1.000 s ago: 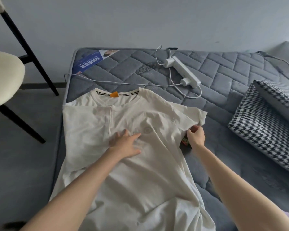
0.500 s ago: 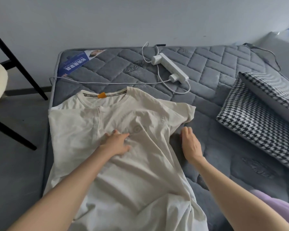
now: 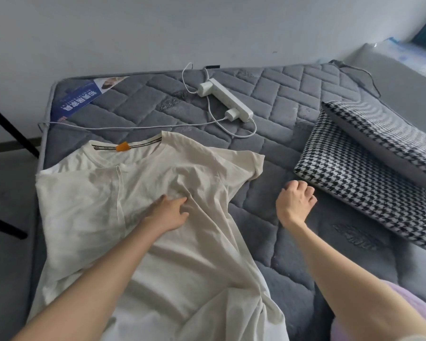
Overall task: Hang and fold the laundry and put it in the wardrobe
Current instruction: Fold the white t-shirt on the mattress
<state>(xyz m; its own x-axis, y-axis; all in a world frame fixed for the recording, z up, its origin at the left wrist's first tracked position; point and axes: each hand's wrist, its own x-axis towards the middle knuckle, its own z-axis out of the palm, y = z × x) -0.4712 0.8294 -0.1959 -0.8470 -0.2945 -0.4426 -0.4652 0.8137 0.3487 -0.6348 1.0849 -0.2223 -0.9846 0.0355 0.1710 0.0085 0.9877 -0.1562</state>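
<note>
A cream T-shirt (image 3: 138,242) lies spread on the grey quilted mattress (image 3: 293,254), collar with an orange tag toward the wall, its left side folded inward. My left hand (image 3: 169,211) presses flat on the shirt's chest. My right hand (image 3: 295,201) hovers over the bare mattress to the right of the shirt, apart from its right sleeve (image 3: 246,163), fingers curled and holding nothing.
A white power strip (image 3: 228,100) with plugged chargers and trailing cables lies near the mattress's far edge. Two houndstooth pillows (image 3: 369,173) are stacked at the right. Black chair legs (image 3: 8,134) stand on the floor at the left. A lilac garment (image 3: 403,313) shows at bottom right.
My right hand let go of the shirt's right sleeve and moved right over the mattress, its fingers curling. My left hand stayed pressed on the chest. The view shifted to the right.
</note>
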